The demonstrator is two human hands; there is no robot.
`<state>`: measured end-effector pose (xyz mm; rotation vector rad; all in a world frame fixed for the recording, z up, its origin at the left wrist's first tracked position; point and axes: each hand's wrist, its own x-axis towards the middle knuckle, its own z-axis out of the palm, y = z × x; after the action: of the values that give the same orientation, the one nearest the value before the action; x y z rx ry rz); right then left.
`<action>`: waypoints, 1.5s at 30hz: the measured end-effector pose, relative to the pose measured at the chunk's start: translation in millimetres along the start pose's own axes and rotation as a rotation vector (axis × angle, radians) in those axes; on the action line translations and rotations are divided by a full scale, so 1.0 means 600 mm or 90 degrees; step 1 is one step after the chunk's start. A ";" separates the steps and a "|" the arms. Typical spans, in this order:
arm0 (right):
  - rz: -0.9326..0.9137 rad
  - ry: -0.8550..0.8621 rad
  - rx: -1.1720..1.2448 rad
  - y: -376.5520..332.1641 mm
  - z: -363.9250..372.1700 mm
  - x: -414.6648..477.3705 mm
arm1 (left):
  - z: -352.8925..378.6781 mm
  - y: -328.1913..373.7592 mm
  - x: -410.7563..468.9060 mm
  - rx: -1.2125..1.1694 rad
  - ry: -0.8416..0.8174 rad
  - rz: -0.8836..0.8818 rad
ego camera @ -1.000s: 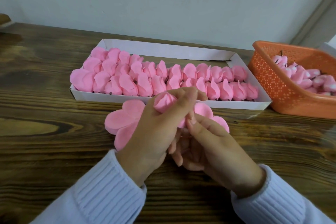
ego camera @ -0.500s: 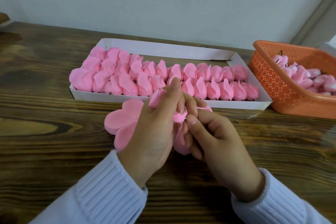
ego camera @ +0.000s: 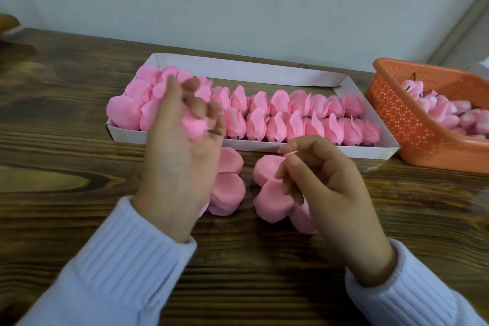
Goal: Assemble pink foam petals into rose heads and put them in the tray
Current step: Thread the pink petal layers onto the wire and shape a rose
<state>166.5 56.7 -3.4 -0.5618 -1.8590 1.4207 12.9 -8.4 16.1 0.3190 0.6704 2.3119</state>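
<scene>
On the wooden counter lies a long white tray, already packed with two or more rows of finished rose heads. Only a strip along its far wall shows bare. An orange basket stands just beside the tray's right end and holds pale pink buds.

The step in hand looks like placing: one head is made and is up at the tray. To do it well, it should go in stem down, tight against a neighbour so the wrap cannot spring open. The grip should be light, since foam dents and creases. Release should come only once the head is wedged.

The left hand is raised over the tray's near left part, blurred. Its fingers curl round a rose head, with a dark stem poking out to the right near the fingertips. The right hand hovers low over the counter with fingers loosely bent and thumb close to forefinger. I cannot tell whether it pinches anything. Its lower fingers lie at or just above the flat petals, which sit in two clusters on the counter between the hands, near the tray's front wall. They look ready for the next head.
</scene>
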 end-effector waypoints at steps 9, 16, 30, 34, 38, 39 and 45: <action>-0.213 -0.222 -0.508 -0.018 0.020 0.032 | -0.028 0.030 0.030 -0.175 0.163 -0.045; -0.271 -0.337 -0.614 -0.003 0.047 0.036 | -0.025 0.024 0.027 -0.189 0.190 -0.078; -0.236 -0.382 -0.670 -0.003 0.038 0.035 | -0.024 0.014 0.026 -0.175 0.171 -0.093; -0.254 -0.392 -0.680 -0.004 0.035 0.036 | -0.023 0.013 0.026 -0.164 0.176 -0.093; -0.260 -0.394 -0.667 -0.003 0.035 0.036 | -0.023 0.014 0.026 -0.161 0.178 -0.094; -0.264 -0.390 -0.660 -0.002 0.035 0.036 | -0.023 0.015 0.026 -0.161 0.176 -0.096; -0.322 -0.290 -0.635 0.007 0.035 0.033 | -0.022 0.014 0.024 -0.160 0.169 -0.101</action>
<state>137.3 58.7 -4.5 -0.1668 -2.7863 0.2173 -7.6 -8.8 9.9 -0.1542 0.5014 2.2712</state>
